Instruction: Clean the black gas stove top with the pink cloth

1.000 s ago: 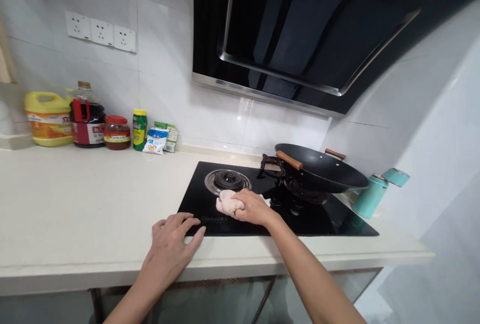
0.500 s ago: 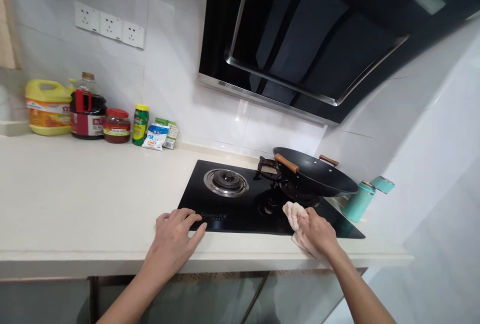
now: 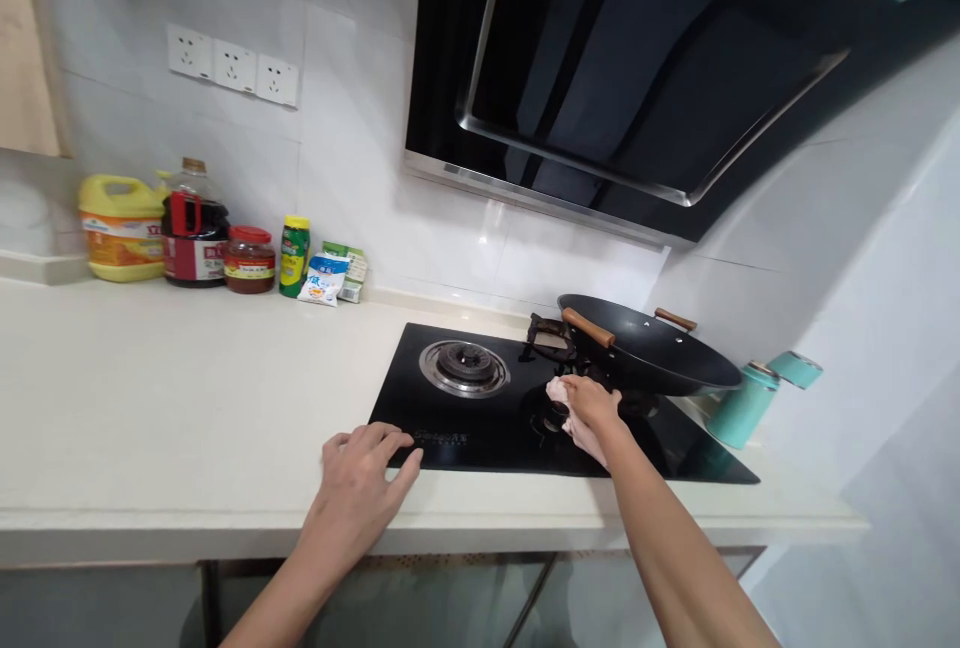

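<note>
My right hand grips a pale pink cloth against the black glass gas hob, close to the control knob and in front of the wok. My left hand rests at the hob's front left corner with its fingers spread, holding nothing. The left burner has no pot support on it. A black wok with wooden handles sits over the right burner, which it mostly hides. Beside the wok, at the back, lies a dark pot support.
A black range hood hangs low above the hob. Right of the wok stands a teal flask with its lid tilted open. Along the wall at left are a yellow jug, a dark sauce bottle, a red-lidded jar and seasoning packs.
My right hand has moved the cloth inward and to the left, from the hob's front edge towards the knob. The left hand stays in place. The view has shifted slightly.
</note>
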Tool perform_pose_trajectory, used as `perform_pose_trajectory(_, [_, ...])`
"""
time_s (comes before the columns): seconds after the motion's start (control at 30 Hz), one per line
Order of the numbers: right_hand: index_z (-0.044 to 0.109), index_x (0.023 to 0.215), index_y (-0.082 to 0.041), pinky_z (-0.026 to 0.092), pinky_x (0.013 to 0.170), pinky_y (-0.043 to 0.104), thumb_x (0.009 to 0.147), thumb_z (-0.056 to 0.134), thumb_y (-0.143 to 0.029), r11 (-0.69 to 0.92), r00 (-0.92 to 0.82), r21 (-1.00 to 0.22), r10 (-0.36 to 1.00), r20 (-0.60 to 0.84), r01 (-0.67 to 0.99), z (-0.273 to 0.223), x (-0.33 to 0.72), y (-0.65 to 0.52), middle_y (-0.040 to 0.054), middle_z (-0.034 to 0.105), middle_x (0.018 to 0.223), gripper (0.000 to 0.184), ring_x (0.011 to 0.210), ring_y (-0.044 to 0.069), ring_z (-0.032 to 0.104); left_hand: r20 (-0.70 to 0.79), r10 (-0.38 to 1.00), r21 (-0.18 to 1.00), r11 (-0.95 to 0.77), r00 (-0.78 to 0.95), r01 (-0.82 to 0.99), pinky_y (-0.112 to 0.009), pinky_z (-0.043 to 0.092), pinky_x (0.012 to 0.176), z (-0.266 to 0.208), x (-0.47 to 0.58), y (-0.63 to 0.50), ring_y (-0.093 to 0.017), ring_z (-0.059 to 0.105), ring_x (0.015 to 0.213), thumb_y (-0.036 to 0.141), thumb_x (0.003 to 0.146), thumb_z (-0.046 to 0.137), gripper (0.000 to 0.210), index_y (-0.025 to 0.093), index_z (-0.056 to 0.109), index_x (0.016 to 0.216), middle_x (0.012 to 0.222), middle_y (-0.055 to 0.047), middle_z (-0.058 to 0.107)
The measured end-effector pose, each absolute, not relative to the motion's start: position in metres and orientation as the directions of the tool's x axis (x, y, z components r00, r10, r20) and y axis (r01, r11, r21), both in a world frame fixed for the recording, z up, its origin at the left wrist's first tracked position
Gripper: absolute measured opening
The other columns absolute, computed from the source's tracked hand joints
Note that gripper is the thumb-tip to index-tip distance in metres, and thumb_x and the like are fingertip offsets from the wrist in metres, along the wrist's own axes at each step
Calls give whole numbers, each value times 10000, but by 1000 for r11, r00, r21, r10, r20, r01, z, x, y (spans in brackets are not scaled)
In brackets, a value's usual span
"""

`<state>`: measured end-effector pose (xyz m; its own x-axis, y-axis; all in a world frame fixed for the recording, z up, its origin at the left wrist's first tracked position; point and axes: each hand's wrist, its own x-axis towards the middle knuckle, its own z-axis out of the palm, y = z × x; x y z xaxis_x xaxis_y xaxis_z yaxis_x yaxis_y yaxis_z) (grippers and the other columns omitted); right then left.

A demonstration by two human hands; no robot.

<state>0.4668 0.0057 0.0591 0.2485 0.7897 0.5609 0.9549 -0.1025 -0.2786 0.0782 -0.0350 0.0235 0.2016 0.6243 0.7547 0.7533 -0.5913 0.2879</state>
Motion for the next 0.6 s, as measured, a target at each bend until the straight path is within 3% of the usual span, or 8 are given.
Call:
perform_pose_trajectory(0.13, [619,1266,-202,495,994,471,974,588,-448,-84,193,-218,814,549,972,51,470,-7,84,639,1273,384,1118,231,615,756,631,318,-587,174,745,-472,340,985,25,80,-36,-242,679,1002,378,960,541,215,245,710,971,1076,-52,740])
perform_pose_trajectory(0.2, [625,1248,-206,463,1049,517,976,590,-469,-81,164,-174,825,541,982,49,470,-17,84,636,1282,380,1167,241,603,752,637,330,-587,170,740,-474,339,986,26,81,-37,-243,677,1002,383,958,541,218,244,709,971,1080,-55,739])
perform_pose_trajectory(0.3, [679,1169,-256,239,1170,633,994,511,-428,-73,122,-113,838,531,991,44,467,-35,74,698,1197,297,1282,296,537,756,630,321,-592,176,739,-480,336,985,26,81,-37,-240,675,1000,379,965,530,225,242,707,978,1086,-56,733])
perform_pose_trajectory(0.37, [683,1180,-241,90,1184,675,983,485,-441,-91,107,-55,838,535,994,40,463,-52,99,716,1183,343,1364,341,466,757,626,309,-594,186,743,-480,334,981,25,81,-37,-240,673,1004,376,970,525,228,238,705,982,1085,-57,732])
perform_pose_trajectory(0.43, [660,1239,-214,40,1180,676,975,469,-474,-122,95,14,841,533,992,36,457,-72,124,708,1223,417,1385,355,444,758,622,295,-596,197,747,-479,333,979,25,80,-37,-239,671,1007,373,974,521,229,235,704,981,1081,-58,732])
perform_pose_trajectory(0.47, [642,1272,-215,76,1178,659,971,463,-481,-130,90,42,850,519,991,36,456,-82,125,700,1246,440,1358,345,472,760,618,288,-599,203,748,-478,333,978,25,79,-37,-239,672,1006,372,975,520,229,235,703,980,1080,-58,733])
perform_pose_trajectory(0.53, [611,1325,-246,259,1128,568,953,477,-447,-120,79,61,887,455,991,37,458,-103,104,687,1266,444,1239,302,561,765,609,275,-600,207,751,-477,333,975,24,79,-36,-238,673,999,373,975,520,229,235,702,979,1076,-58,735])
perform_pose_trajectory(0.6, [592,1355,-286,411,963,432,920,493,-356,-121,89,61,919,384,991,40,473,-120,80,677,1252,451,1113,260,609,764,606,259,-603,221,755,-474,333,966,24,78,-35,-240,674,997,381,973,525,230,237,704,982,1068,-58,738])
